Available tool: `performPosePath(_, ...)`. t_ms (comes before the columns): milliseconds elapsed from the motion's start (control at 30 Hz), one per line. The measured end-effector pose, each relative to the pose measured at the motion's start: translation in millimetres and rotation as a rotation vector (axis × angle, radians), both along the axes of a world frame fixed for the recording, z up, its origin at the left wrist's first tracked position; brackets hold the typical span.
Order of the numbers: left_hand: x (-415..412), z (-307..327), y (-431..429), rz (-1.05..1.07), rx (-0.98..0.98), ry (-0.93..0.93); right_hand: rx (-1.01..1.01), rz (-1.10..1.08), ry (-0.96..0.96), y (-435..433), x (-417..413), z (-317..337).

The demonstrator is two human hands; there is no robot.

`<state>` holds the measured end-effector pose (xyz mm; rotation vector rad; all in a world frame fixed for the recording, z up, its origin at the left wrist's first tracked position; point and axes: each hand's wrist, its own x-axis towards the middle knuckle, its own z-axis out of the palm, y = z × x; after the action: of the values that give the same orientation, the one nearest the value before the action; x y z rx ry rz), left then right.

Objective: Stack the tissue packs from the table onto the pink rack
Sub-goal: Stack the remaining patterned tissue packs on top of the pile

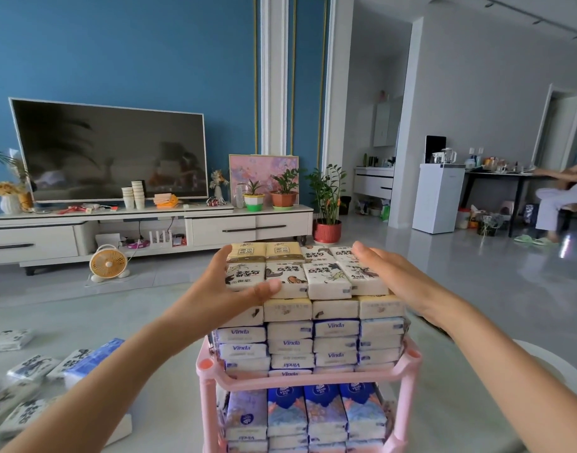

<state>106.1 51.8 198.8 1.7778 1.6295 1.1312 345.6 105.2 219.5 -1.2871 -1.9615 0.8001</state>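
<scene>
Forearms (101, 387) enter low. Left grip (230, 289) and right grip (395, 276), both released and flat, press opposite sides of the top layer of tissue packs (326, 279) on the pink rack (408, 367). Advice: squeeze evenly inward, squaring edges without toppling. Loose packs (35, 371) lie on the bench (163, 364), left.

On the tabletop (172, 371) the rack (310, 377) stands centre, packs (313, 338) stacked on its top shelf and in the one below, the left hand (228, 289) and right hand (391, 276) flanking the top layer, loose packs (35, 367) lying left.
</scene>
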Motion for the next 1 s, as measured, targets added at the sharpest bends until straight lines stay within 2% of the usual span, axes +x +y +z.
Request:
performPosePath(100,-19,-5,-6,-0.009,0.008,-0.121,0.058,-0.032,-0.031,-7,-3,11)
performPosePath(233,-61,-28,-26,0.106,0.045,-0.264,0.311,-0.046,0.004,-26,-26,29)
performPosePath(367,-112,-67,-62,0.295,-0.013,-0.373,0.47,0.194,0.069,-61,-81,22)
performPosePath(467,-155,-90,-93,0.409,-0.049,-0.443,0.414,0.439,0.117,-96,-137,-6)
performPosePath(533,-182,-103,-117,0.495,-0.014,-0.443,0.341,0.552,0.036,-111,-180,-36)
performPosePath(600,-212,-123,-138,0.606,-0.012,-0.309,0.252,0.637,-0.057,-117,-225,-68)
performPosePath(700,-248,-142,-171,0.745,-0.125,0.008,0.086,0.711,-0.139,-120,-285,-109)
performPosePath(800,-276,-144,-191,0.782,-0.172,0.144,-0.002,0.728,-0.206,-120,-335,-141)
performPosePath(900,-288,-146,-200,0.725,-0.304,0.269,0.007,0.739,-0.293,-125,-376,-167)
performPosePath(1000,-273,-149,-199,0.541,-0.511,0.414,0.102,0.741,-0.445,-128,-406,-192)
